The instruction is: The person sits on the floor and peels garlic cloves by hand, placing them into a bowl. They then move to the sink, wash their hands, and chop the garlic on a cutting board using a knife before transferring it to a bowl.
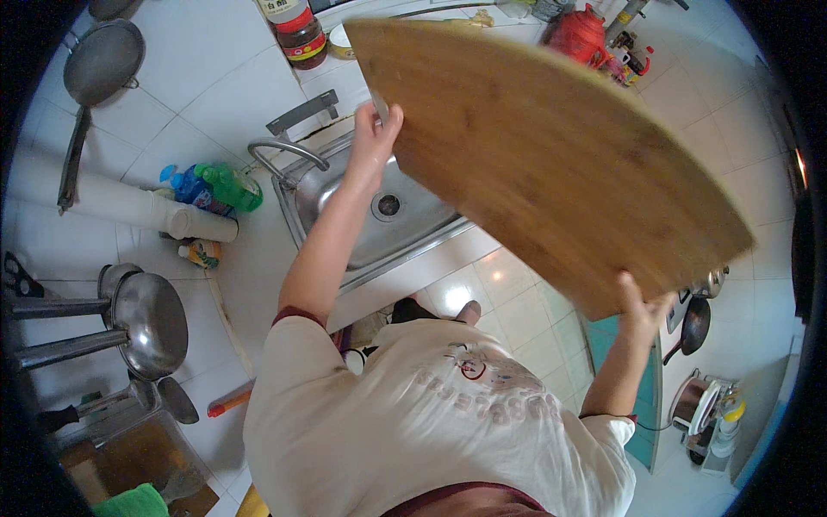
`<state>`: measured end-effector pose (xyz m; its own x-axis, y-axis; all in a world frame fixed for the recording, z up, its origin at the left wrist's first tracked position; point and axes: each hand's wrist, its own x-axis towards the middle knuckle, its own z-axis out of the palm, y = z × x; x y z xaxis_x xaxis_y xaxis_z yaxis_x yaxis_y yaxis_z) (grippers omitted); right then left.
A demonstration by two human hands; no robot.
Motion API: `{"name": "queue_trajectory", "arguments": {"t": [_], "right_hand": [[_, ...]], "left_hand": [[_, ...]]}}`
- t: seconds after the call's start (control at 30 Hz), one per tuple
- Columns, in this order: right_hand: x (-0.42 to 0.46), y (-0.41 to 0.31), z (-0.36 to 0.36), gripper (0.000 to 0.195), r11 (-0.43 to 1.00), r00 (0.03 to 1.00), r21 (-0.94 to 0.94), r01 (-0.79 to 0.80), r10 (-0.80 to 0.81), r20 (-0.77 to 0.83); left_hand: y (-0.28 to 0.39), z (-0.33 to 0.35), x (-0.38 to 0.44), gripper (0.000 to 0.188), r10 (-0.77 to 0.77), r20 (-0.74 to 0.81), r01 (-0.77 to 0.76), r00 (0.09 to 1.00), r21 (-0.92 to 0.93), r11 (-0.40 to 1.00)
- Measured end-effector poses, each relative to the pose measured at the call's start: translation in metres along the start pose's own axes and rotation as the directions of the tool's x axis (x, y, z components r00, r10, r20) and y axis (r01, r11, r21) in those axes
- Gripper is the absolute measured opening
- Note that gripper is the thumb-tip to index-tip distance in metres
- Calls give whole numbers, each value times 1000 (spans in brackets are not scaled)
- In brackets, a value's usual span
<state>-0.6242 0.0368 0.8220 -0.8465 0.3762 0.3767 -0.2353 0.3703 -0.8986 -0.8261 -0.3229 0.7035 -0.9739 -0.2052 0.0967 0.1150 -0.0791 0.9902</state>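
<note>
A large wooden board (549, 161) is raised in front of me, its broad brown face turned towards the camera. At its left edge, my left hand (376, 139) grips it, with the thumb along the edge. My right hand (639, 310) holds the lower right corner, fingers partly hidden behind the wood. Below and left of the board lies a stainless steel sink (342, 242) with a round drain (389, 205), partly covered by the board and my left arm. A curved metal faucet (287, 148) stands at the sink's back left corner.
Green and blue plastic bottles (236, 187) stand left of the sink. Metal pans (155, 326) and a strainer (103, 61) hang on the left wall. Behind the board are a dark sauce jar (303, 42) and a red kettle-like vessel (577, 35). A black frying pan (696, 323) is at the right.
</note>
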Motion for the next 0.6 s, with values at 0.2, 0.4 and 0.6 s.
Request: {"name": "queue_trajectory", "arguments": {"t": [0.2, 0.4, 0.6], "right_hand": [[11, -17, -10, 55, 982, 980, 61, 179, -173, -96], [2, -19, 42, 25, 956, 944, -155, 248, -203, 260], [3, -7, 60, 23, 957, 893, -169, 237, -146, 425]], "left_hand": [[57, 2, 11, 53, 102, -67, -106, 993, -61, 993], [-55, -2, -12, 66, -282, -74, 267, 956, -168, 949], [-148, 0, -40, 65, -572, -179, 545, 800, -179, 819]]}}
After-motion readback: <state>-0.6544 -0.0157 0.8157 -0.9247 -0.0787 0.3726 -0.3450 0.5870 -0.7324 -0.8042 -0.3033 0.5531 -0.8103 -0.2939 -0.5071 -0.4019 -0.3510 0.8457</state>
